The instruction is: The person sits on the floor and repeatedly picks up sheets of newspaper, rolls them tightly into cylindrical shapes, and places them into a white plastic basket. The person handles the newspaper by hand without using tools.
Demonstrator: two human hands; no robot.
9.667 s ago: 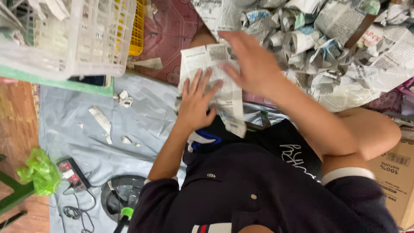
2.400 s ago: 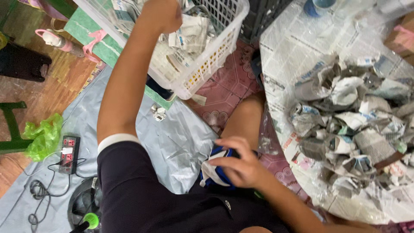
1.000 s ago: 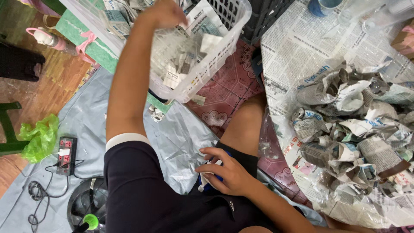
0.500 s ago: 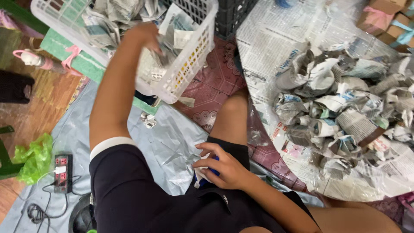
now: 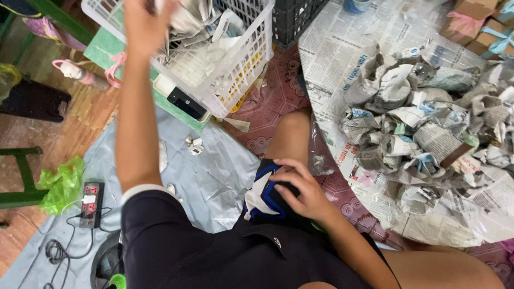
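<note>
Left hand (image 5: 143,24) now raised over the near rim of the white slotted plastic basket (image 5: 243,64) of crumpled newspaper, pulled back from deeper among the sheets half a second ago; blurred, fingers curled, grip on any paper impossible to tell. Right hand (image 5: 300,187) unmoved, resting half-open on the dark blue-and-white shorts (image 5: 262,195), holding nothing. Heap of newspaper-wrapped bundles (image 5: 423,128) untouched on the spread newspaper sheet (image 5: 332,59) to the right.

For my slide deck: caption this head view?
Left hand reaches into white basket of newspaper; right hand rests on lap.
</note>
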